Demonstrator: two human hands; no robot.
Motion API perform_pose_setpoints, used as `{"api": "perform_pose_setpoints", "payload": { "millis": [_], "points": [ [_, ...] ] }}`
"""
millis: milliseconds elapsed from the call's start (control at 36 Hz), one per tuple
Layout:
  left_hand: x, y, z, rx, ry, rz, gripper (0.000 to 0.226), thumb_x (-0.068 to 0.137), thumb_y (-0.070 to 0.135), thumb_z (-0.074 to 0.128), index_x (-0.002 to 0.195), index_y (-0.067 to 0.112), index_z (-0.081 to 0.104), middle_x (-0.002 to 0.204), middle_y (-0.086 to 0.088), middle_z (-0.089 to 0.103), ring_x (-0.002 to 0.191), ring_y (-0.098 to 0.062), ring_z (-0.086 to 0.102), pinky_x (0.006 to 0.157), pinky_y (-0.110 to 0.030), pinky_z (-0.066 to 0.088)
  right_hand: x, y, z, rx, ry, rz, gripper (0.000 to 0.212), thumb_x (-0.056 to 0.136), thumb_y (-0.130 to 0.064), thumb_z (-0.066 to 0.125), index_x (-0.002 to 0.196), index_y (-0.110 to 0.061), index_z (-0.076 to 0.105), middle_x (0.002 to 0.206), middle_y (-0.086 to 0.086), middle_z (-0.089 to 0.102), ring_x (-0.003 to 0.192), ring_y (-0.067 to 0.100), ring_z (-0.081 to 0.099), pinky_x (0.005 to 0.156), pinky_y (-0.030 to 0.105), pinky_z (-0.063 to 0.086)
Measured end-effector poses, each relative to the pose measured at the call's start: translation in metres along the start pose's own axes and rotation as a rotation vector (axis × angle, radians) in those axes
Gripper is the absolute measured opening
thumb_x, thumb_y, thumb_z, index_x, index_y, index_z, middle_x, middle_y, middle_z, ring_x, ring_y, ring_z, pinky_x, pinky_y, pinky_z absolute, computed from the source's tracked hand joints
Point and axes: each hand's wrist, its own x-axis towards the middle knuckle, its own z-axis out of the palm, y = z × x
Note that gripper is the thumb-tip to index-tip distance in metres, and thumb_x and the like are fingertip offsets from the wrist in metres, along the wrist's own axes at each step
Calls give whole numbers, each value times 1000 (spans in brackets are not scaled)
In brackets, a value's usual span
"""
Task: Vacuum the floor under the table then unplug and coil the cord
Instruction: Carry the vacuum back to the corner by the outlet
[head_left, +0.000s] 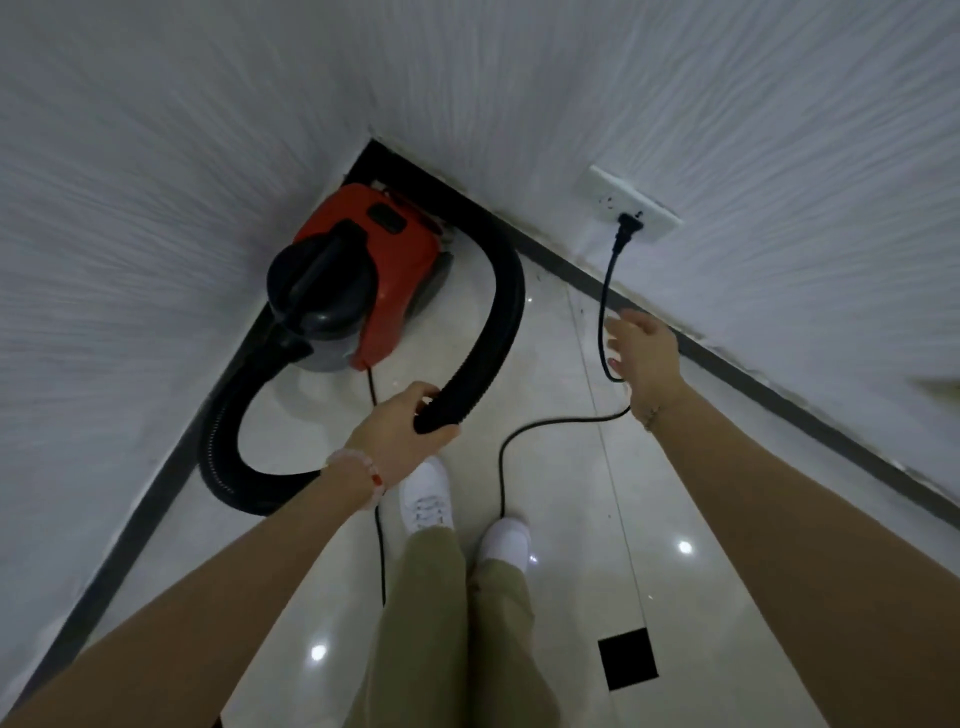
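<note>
A red and black canister vacuum (358, 280) stands in the room corner on the tiled floor. Its black ribbed hose (498, 312) loops out from the body and back toward me. My left hand (405, 421) is closed around the hose's near end. A black plug (625, 231) sits in the white wall socket (634, 205) on the right wall. The black cord (605, 312) hangs from it, curves past my right hand (644, 353) and trails over the floor between my feet. My right hand is spread open beside the cord, just below the socket; contact with the cord is unclear.
Two white textured walls meet at the corner, with dark skirting (779, 395) along the floor. My white shoes (428, 499) stand on glossy pale tiles (571, 519). A small black square inlay (627, 659) lies in the floor near right. No table is in view.
</note>
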Motion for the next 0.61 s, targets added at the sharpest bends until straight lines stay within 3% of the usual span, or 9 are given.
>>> {"api": "perform_pose_setpoints", "payload": {
  "millis": [83,167,222,306,389,472,611],
  "points": [
    [5,-5,9,9,71,8,33,84,29,66,113,23,52,82,12,57,69,-3,54,61,-18,42,21,-7,-7,-8,1,-55,55,91,-21,60,141,-11,41,133,7,51,108,13,53,100,29,41],
    [5,-9,14,21,138,37,26,84,28,67,105,30,51,82,18,55,70,0,55,60,-15,40,42,-17,-2,-29,-63,-59,63,92,-28,59,147,-14,31,146,6,39,132,20,38,107,30,29],
    [3,-14,16,31,171,43,27,84,28,67,103,33,49,84,22,54,74,-1,56,65,-16,43,53,-21,3,-70,-131,-38,59,93,-32,57,144,-16,34,137,4,41,125,17,39,101,27,31],
    [0,-23,17,65,189,43,30,82,30,69,104,35,48,86,23,54,77,-4,58,70,-21,47,62,-24,9,-118,-201,-26,37,95,-34,52,128,-20,45,109,-3,47,100,10,45,75,17,35],
    [-4,-27,17,78,220,40,31,81,30,69,103,38,49,86,23,56,77,2,57,65,-16,45,69,-20,15,-45,-113,-55,21,99,-25,46,110,-13,59,81,-1,57,74,6,53,58,14,36],
    [-8,-29,14,115,287,50,29,81,31,69,101,40,50,85,23,58,78,-3,60,68,-23,48,72,-13,19,39,-16,-117,32,100,-10,38,75,-14,57,64,3,46,54,7,47,51,11,45],
    [-19,-23,10,176,320,90,25,83,31,66,102,37,50,77,21,56,69,1,55,57,-17,39,70,-20,14,-25,-32,-112,36,98,-5,39,66,-15,53,65,3,44,56,10,39,53,16,43]
  ]
}}
